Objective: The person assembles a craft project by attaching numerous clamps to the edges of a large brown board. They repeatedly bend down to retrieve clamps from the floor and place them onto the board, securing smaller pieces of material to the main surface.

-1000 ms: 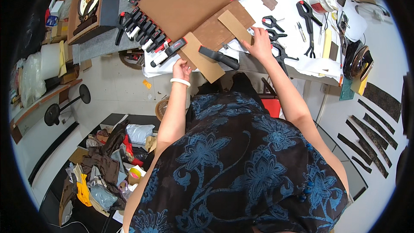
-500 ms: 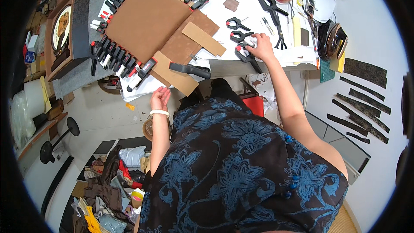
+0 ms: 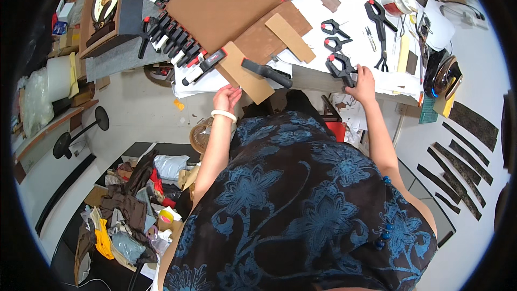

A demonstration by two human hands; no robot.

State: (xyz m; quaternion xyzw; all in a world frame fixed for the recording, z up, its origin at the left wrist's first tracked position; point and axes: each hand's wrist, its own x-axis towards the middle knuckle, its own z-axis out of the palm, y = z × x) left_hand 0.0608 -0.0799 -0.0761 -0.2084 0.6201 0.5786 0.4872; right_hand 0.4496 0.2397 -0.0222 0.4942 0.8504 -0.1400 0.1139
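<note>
At the front edge of the table my right hand [image 3: 364, 84] closes round the handles of a black spring clamp [image 3: 340, 68] with red jaw pads. Two smaller spring clamps [image 3: 335, 44] lie just beyond it. My left hand [image 3: 228, 98] is palm up with loosely curled fingers, its fingertips at the edge of a tan cardboard strip [image 3: 249, 78]; whether they touch it I cannot tell. A black-handled clamp [image 3: 267, 72] sits across that strip. Behind it lies a large brown panel [image 3: 221, 2], lined with several clamps along its left and near edges. A second cardboard strip [image 3: 291, 37] rests on patterned brown material [image 3: 264, 37].
A larger black clamp [image 3: 381, 24], a white tub [image 3: 398, 1] and a clothes iron [image 3: 446, 73] stand or lie at the right of the table. Dark strips [image 3: 458, 167] hang on the right wall. A heap of cloth and bags [image 3: 129, 215] fills the lower left.
My right hand has moved from beside the clamp's jaws to its handles and closed there. My left hand has come up to the cardboard strip's edge. The view has shifted left.
</note>
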